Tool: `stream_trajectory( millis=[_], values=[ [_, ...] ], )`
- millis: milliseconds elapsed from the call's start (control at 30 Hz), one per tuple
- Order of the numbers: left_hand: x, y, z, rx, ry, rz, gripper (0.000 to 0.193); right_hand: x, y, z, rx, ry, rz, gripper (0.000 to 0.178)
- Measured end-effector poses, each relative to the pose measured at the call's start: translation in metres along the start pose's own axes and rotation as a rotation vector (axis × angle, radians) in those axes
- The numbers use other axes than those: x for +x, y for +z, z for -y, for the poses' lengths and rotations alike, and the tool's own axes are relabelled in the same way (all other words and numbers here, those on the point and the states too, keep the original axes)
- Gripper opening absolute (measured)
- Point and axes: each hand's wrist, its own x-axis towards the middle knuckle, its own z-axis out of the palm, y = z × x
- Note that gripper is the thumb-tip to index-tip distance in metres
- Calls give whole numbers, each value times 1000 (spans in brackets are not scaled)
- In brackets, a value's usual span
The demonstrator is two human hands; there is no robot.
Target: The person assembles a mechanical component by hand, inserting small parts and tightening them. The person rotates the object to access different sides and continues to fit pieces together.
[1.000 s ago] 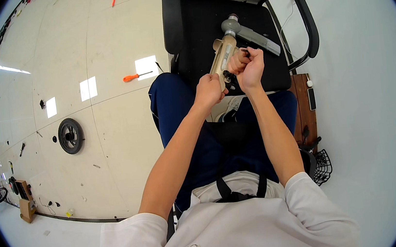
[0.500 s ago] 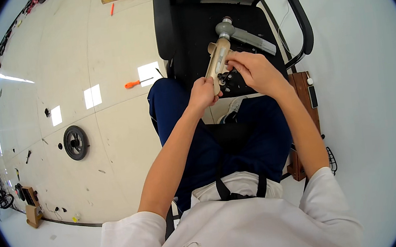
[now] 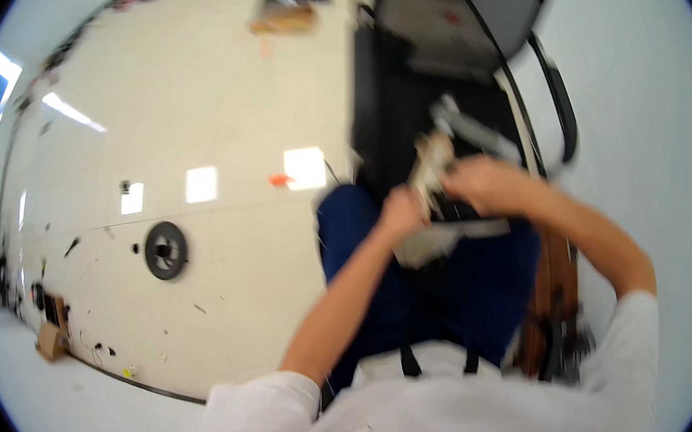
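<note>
A long beige plastic casing (image 3: 432,163) is held slanting above the black chair seat (image 3: 400,94) in front of me. My left hand (image 3: 402,211) is closed around its near end. Beside the casing, my right hand (image 3: 483,185) is curled with its fingertips against or near the casing's right side; motion blur hides what they pinch. A grey tube-like part (image 3: 482,132) lies slanting on the seat past my right hand, its far end next to the casing's far end. Small dark parts seen by the casing earlier are smeared now.
The chair's mesh back (image 3: 460,19) rises at the far side, with an armrest (image 3: 560,110) to the right. On the floor to the left lie a black wheel (image 3: 166,250), an orange-handled screwdriver (image 3: 280,180) and a cardboard box (image 3: 51,341). A brown wooden piece (image 3: 559,277) stands right of my legs.
The whole view has swung, so chair, floor things and hands sit further right and lower, and blurred. My left hand still holds the casing; my right hand stays beside it.
</note>
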Motion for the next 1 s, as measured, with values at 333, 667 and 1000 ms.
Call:
stream_trajectory(
  millis=[333,667,1000],
  values=[
    [-5,-31,-40,-654,-610,-16,44,8,57,2,715,340,-542,17],
    [-22,-140,-142,154,96,-258,26,39,176,24,1669,292,-1158,49],
    [29,-126,-135,807,364,265,14,46,214,11,1917,256,-1360,55]
  ],
)
